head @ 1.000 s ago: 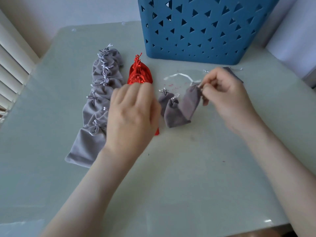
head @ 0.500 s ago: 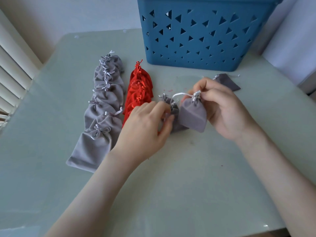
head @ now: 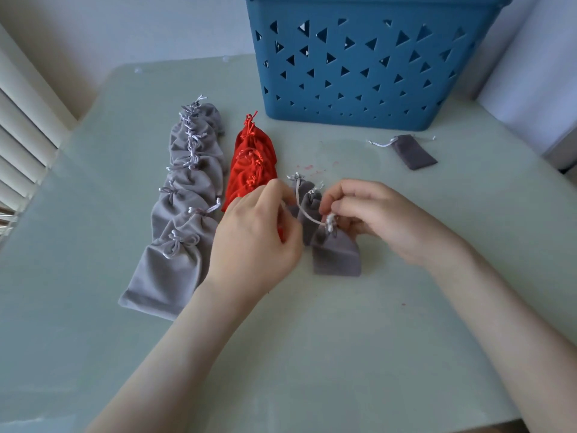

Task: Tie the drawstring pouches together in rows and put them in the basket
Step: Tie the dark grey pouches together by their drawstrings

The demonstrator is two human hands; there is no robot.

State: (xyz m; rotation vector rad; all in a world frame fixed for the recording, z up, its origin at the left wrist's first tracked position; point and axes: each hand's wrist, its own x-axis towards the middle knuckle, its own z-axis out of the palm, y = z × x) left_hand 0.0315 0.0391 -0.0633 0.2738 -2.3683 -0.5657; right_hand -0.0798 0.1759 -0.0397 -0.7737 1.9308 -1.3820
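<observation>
The left hand (head: 256, 235) pinches the free end of a pale drawstring (head: 304, 210). The right hand (head: 374, 220) pinches the gathered neck of a dark grey pouch (head: 337, 257), whose body lies flat on the worktop (head: 312, 354). Holding the neck probably steadies the pouch so the cord can be drawn over to the short chain (head: 307, 195) of matching pouches just behind it, where a knot seems due.

A finished grey row (head: 187, 195) and a red row (head: 253, 164) lie side by side to the left, apparently parked clear of the tying spot. A loose pouch (head: 413, 153) waits near the blue basket (head: 312, 14) at the far edge. No pouch can be seen in the basket, though its inside is hidden.
</observation>
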